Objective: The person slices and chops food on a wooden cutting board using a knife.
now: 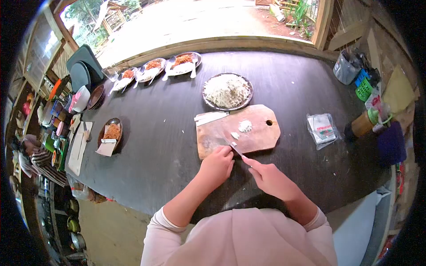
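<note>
A wooden cutting board [262,139] lies in front of me on the dark table. My right hand [266,176] grips a knife [237,150], its blade pointing up and left over the board's near edge. Close by the blade, my left hand [216,165] rests at the board's near edge with its fingers curled; what they hold, if anything, is hidden. A small heap of chopped white pieces [245,126] sits on the board, and a smaller white bit lies nearer the knife. Behind the board stands a plate heaped with pale shreds [227,91].
Plates of food with cutlery [181,66] line the table's far left. An oval dish [111,133] of orange shreds stands left. A plastic packet [322,129] and a bottle [361,123] are at right. Another person in a striped top [46,166] is at far left.
</note>
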The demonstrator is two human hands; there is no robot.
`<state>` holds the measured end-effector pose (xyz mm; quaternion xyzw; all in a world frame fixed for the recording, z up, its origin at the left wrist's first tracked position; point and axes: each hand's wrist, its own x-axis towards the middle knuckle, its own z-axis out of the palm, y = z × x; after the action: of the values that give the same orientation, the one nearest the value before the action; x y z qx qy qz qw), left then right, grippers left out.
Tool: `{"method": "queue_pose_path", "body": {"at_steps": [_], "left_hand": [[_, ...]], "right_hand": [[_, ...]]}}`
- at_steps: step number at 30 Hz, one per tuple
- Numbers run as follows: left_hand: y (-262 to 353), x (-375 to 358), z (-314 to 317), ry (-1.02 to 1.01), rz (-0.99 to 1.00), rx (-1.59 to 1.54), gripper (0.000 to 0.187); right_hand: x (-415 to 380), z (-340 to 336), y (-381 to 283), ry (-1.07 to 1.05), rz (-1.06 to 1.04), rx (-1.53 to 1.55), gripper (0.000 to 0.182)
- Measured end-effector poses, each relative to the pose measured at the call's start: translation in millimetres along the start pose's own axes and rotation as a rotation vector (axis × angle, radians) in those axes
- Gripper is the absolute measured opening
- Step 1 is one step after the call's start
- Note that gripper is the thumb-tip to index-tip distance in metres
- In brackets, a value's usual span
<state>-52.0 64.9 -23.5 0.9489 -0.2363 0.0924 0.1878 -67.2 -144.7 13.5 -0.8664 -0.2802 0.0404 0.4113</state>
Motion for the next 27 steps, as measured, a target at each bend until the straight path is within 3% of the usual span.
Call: {"method": "queue_pose_path", "body": {"at_steps": [2,8,15,17,23,27], "left_hand": [[-1.3,-0.4,4.2,0.017,0.007,-0.005,0.023],[0.6,-0.2,2.5,-0.008,-0.010,-0.017,0.022],[0.0,-1.3,4.1,0.005,-0.022,-0.049,0.020],[0.6,-1.0,2.4,0.015,-0.010,-0.049,0.019],[-1.8,-0.6,4.1,0.030,0.013,-0.035,0.019],[0.9,-0.6,2.1,0.006,-0.007,-0.040,0.019]], "right_hand": [[-3.3,-12.7,-9.1,-0.139,0.168,-0.008,0.040],[5.7,16.5,17.1,0.023,-0.019,-0.043,0.039],[2.4,-2.0,-0.5,-0.140,0.155,-0.004,0.040],[6.1,18.3,20.6,0.045,-0.072,-0.008,0.040],[-1.7,-9.9,-7.3,-0.149,0.158,-0.027,0.040],[3.6,10.6,13.1,-0.021,0.021,0.012,0.040]]}}
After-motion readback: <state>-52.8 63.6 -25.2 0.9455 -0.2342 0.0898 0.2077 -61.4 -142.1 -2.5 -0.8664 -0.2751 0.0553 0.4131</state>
